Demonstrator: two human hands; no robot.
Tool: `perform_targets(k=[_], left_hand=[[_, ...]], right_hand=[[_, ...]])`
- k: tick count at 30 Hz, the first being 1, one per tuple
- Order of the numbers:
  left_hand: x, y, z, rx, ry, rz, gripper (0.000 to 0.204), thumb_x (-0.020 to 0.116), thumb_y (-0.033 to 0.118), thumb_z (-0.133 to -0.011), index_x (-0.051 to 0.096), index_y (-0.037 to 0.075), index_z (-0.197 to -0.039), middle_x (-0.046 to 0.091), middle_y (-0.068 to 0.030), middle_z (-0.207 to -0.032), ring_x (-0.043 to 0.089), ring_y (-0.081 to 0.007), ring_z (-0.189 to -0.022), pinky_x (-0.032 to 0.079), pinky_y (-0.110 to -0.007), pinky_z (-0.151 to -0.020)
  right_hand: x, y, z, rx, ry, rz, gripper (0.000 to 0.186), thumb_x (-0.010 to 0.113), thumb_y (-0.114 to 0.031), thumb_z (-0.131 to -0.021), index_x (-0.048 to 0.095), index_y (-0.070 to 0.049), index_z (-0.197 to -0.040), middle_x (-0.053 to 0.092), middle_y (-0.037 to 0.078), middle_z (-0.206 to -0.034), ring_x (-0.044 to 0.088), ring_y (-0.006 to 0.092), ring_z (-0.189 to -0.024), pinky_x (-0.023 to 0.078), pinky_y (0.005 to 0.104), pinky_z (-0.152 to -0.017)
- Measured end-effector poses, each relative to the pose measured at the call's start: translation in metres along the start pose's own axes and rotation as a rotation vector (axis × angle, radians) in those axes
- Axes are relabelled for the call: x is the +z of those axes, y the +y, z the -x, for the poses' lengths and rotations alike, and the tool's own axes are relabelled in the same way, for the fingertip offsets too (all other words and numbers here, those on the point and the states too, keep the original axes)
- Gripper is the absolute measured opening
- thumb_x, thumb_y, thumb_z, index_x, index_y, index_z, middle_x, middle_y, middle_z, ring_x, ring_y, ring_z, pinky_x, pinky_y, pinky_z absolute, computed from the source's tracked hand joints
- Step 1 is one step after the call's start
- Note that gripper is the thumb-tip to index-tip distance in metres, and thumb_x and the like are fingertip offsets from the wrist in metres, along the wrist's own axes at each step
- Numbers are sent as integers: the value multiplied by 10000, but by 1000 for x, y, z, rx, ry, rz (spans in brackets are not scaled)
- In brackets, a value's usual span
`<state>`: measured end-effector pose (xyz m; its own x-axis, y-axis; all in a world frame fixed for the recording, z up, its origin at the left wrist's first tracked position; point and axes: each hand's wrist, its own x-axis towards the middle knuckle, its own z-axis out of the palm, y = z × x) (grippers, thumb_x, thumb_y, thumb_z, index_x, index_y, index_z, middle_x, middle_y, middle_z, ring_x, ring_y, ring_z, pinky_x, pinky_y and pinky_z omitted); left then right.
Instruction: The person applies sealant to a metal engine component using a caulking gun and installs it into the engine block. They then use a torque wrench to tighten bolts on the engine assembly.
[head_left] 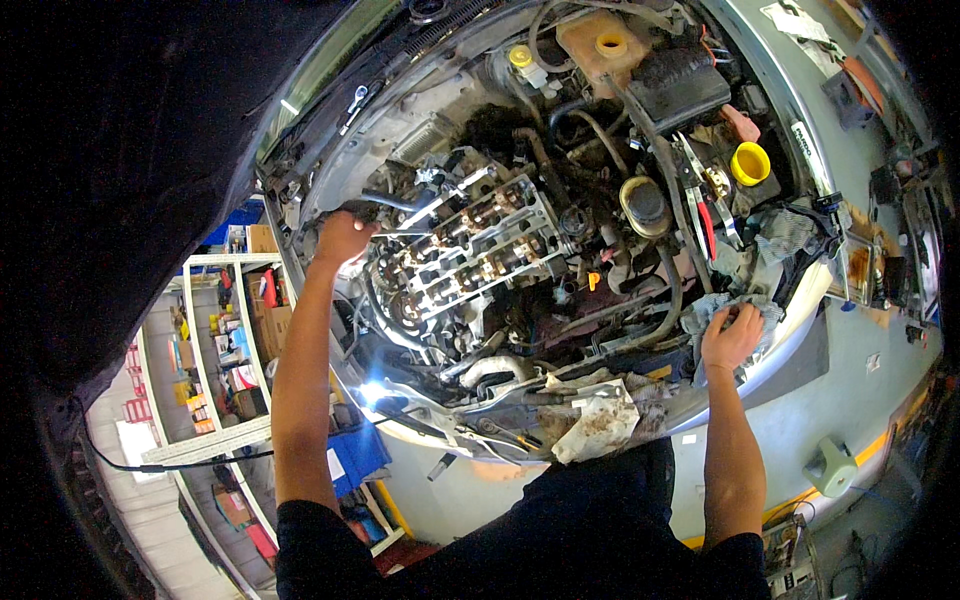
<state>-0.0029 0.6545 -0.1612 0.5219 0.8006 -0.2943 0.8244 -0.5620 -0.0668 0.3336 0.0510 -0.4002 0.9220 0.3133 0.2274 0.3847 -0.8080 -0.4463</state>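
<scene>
My left hand [345,238] is closed at the left end of an uncovered engine, whose cylinder head [480,245] shows its camshafts. A thin, pale, straight line runs from its fingertips toward the head; I cannot make out whether it is something held. On the right, my right hand [733,338] curls its fingers into a crumpled grey-blue rag [700,318] at the front right edge of the engine bay. Beyond that rag lie red-handled pliers [705,225] and a yellow cup-shaped cap [750,163].
A lit work lamp [374,391] shines at the near left edge. Pliers [490,440] and a dirty cloth [597,420] lie along the front. A ratchet [356,98] rests at the far left. Shelves [225,350] stand left; a dark raised hood [120,150] fills the upper left.
</scene>
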Motion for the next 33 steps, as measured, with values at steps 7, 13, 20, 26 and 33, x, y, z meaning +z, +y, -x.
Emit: perform_targets(k=[7,13,20,26,33], left_hand=[[9,-41,-12,48,-224,154,371,680,341,-964,758,-21,-995,762,-254,-930,761,-432,-880,587,-520,-834],[-7,8,8,203,32,-156,234,776,233,-893,743,50,-1035,747,-248,-986,738,-414,-925,573,-495,-810],[-15,24,17,225,131,105,254,761,284,-928,750,45,-1015,748,-250,-977,737,-432,-950,572,-512,-857],[10,-25,4,127,55,-425,444,668,420,-999,763,-12,-959,739,-292,-986,726,-483,-972,566,-552,-886],[-6,6,19,270,93,-226,281,706,294,-969,696,14,-949,714,-252,-1005,684,-488,-970,532,-565,-865]], right_hand=[[3,2,0,-11,12,-5,220,643,-209,-881,587,-25,-987,614,183,-1007,568,417,-985,435,539,-853],[-1,1,-1,-24,30,4,208,641,-200,-876,588,-30,-983,612,182,-996,564,416,-979,434,535,-852],[1,1,0,-4,10,9,200,635,-197,-883,579,-29,-975,608,180,-1002,559,417,-984,436,534,-859],[-1,-3,-1,-28,9,-5,227,645,-219,-891,577,-19,-976,604,191,-1004,559,421,-988,437,536,-859],[0,2,0,-24,21,2,224,647,-216,-899,580,-16,-976,606,192,-999,562,421,-985,440,530,-861]])
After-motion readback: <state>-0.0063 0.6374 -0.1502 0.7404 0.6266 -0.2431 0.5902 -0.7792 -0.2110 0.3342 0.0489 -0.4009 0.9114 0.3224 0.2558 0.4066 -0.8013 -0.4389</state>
